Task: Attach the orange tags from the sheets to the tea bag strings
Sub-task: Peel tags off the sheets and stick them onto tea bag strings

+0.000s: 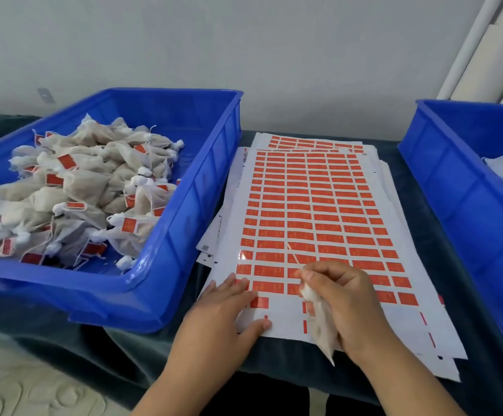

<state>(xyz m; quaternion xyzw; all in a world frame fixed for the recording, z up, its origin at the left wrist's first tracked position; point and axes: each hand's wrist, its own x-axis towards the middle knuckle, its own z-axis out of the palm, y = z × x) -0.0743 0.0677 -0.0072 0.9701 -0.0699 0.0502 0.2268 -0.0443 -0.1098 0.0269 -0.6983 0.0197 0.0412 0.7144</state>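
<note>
So the right hand [343,304] has its fingers curled around a white tea bag [322,328], pinching it up near the knotted top, and the bag's thin string [294,257] sticks up and away over the sticker rows. The bag hangs down toward the near edge of the top sheet [313,223], which is covered in rows of orange tags [301,235]; the nearest rows are mostly peeled off already. The left hand [229,313] lies flat with its fingers spread on the sheet's near left corner, fingertips touching the tags there. That sheet sits on a messy stack of more sheets [277,139] on the dark tabletop [142,340]. The blue bin on the left [184,211] holds a pile of tagged tea bags [88,190]. Another blue bin on the right [469,187] has something white in it, can't tell what.
</note>
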